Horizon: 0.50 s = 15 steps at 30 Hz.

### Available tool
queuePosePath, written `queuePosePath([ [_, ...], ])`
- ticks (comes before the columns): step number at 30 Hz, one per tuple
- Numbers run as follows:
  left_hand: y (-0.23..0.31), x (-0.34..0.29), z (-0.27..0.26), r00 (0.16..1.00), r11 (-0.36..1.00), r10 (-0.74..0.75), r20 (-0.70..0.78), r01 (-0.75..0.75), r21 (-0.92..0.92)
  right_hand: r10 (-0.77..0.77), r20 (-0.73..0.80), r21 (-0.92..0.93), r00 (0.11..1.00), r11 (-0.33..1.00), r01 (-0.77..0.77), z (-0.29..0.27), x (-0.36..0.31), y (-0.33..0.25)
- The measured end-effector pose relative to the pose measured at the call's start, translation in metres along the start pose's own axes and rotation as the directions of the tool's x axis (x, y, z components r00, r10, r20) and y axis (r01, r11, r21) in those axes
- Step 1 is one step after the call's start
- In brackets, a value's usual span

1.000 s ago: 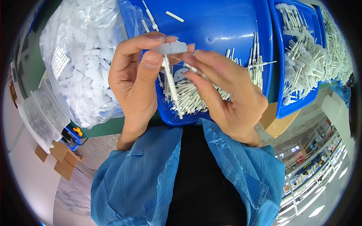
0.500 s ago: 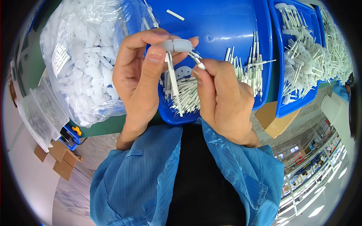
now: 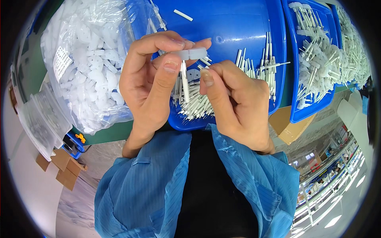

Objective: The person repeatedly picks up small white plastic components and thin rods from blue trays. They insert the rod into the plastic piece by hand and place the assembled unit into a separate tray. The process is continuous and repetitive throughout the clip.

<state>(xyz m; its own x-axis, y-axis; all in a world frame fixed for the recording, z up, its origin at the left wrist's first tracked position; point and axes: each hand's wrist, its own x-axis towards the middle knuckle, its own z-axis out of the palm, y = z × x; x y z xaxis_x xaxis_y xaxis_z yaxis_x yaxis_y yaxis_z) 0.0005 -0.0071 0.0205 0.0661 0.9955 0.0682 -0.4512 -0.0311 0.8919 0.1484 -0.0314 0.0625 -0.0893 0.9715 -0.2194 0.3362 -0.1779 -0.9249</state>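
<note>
Two grips hung close together.
The left hand (image 3: 149, 85) gripped a white piece (image 3: 194, 54), long axis nine-to-three, at eleven o'clock from the right hand's (image 3: 238, 103) fingertips, which pinched a mostly hidden rod (image 3: 203, 67).

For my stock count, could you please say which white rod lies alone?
The white rod in the far part of the central blue tray, apart from the heaped rods.

- Brown cardboard box (image 3: 294, 129), at right
- Small orange lobed object (image 3: 80, 138), at left
- Translucent plastic containers (image 3: 39, 111), farther left
- Folded brown cardboard (image 3: 67, 177), at lower left
</note>
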Motion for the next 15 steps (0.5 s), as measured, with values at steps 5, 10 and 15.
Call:
queuePosePath([
  [5, -0.009, 0.002, -0.006, 0.987, 0.99, 0.12, 0.103, -0.127, 0.065, 0.082, 0.045, 0.072, 0.996, 0.994, -0.085, -0.006, 0.0, -0.004],
  [10, 0.003, 0.0, -0.007, 0.99, 0.984, 0.081, 0.115, -0.098, 0.148, -0.156, -0.028, 0.093, 0.987, 0.983, 0.158, 0.0, 0.008, 0.005],
  [15, 0.002, 0.003, -0.013, 0.982, 0.985, 0.136, 0.131, -0.148, 0.09, -0.137, 0.096, 0.442, 0.986, 0.893, 0.081, 0.0, 0.014, 0.017],
])
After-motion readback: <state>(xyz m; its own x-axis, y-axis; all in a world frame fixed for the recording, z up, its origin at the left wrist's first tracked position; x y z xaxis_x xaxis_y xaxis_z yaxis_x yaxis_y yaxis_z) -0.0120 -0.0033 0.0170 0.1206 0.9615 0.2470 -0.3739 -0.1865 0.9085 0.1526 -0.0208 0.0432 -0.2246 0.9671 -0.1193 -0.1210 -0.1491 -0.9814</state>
